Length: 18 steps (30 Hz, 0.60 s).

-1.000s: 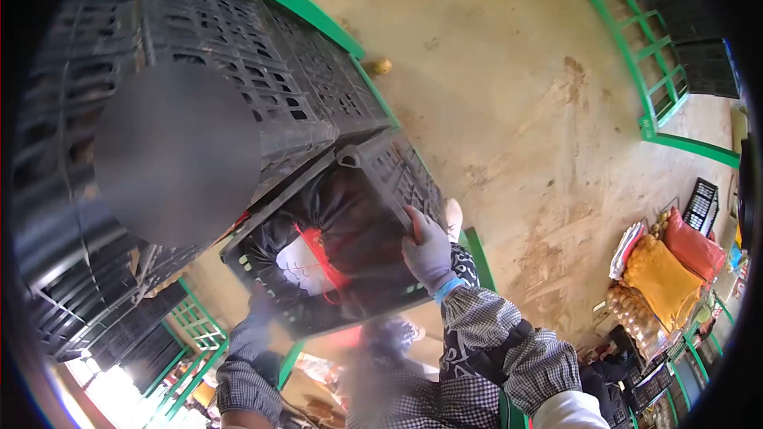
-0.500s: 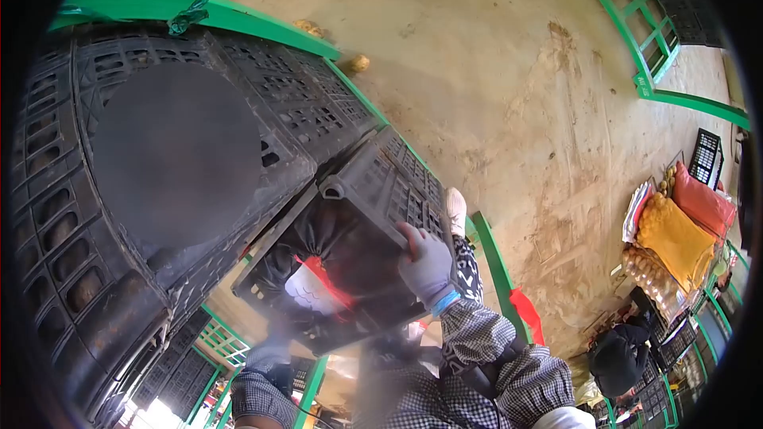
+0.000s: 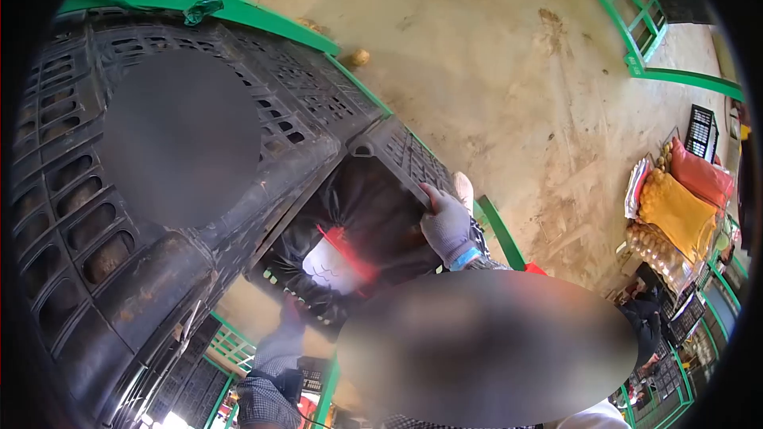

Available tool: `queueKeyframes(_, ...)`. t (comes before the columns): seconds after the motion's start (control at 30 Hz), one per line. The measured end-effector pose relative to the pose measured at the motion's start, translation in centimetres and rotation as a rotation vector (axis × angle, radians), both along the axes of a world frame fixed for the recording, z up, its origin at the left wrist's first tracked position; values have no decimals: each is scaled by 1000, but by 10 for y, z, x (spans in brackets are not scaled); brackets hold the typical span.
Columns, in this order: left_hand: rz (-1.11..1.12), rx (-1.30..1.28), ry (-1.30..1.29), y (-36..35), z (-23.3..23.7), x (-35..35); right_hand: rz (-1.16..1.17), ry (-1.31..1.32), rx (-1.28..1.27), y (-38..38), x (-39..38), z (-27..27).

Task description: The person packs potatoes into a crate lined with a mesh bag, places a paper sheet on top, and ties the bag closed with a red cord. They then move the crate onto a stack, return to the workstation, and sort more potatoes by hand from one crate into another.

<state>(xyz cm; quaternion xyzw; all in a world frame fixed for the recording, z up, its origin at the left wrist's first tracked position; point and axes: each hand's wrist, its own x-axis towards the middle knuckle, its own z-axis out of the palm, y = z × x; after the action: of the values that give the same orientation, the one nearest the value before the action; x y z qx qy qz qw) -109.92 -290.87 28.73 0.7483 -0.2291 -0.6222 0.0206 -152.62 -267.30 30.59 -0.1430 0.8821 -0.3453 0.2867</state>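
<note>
My right hand (image 3: 447, 225), in a grey glove with a blue cuff, grips the right rim of a black plastic crate (image 3: 407, 152). Inside the crate lies a black bag (image 3: 389, 199) with a red and white patch (image 3: 338, 260). My left hand (image 3: 282, 340), also gloved, is at the crate's lower left edge; its fingers are smeared. The crate sits tilted right beside a large black slatted crate (image 3: 143, 294).
Green metal rails (image 3: 238, 16) run behind the crates. A shoe (image 3: 463, 191) shows beyond my right hand. Filled sacks (image 3: 675, 210) and a small black crate (image 3: 701, 132) stand at the right. A round potato-like item (image 3: 360, 57) lies on the floor. Blurred ovals hide parts.
The crate with the bag has moved up and to the right in view, with my right hand on its rim. My left hand has also shifted up and right. A blurred oval now covers the bottom.
</note>
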Motion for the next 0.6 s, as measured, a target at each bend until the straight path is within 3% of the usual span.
queueKeyframes(0.13,-58,39,-118,1,13,-14,-5,21,51,-8,1,10)
queueKeyframes(0.23,-97,0,-348,-11,-28,45,15,9,116,-9,0,10)
queueKeyframes(0.3,-152,-1,-292,-12,-30,61,43,39,146,-12,-5,31)
queueKeyframes(0.4,-179,-122,-203,-13,-30,69,142,-235,325,-24,-18,43)
queueKeyframes(0.43,-174,-97,-138,-16,-29,72,110,-182,311,-25,-15,46)
queueKeyframes(0.5,-182,-2,-36,-26,-28,78,119,-216,295,-20,-13,39)
queueKeyframes(0.6,-391,34,19,-26,-12,56,78,-149,246,-11,-10,9)
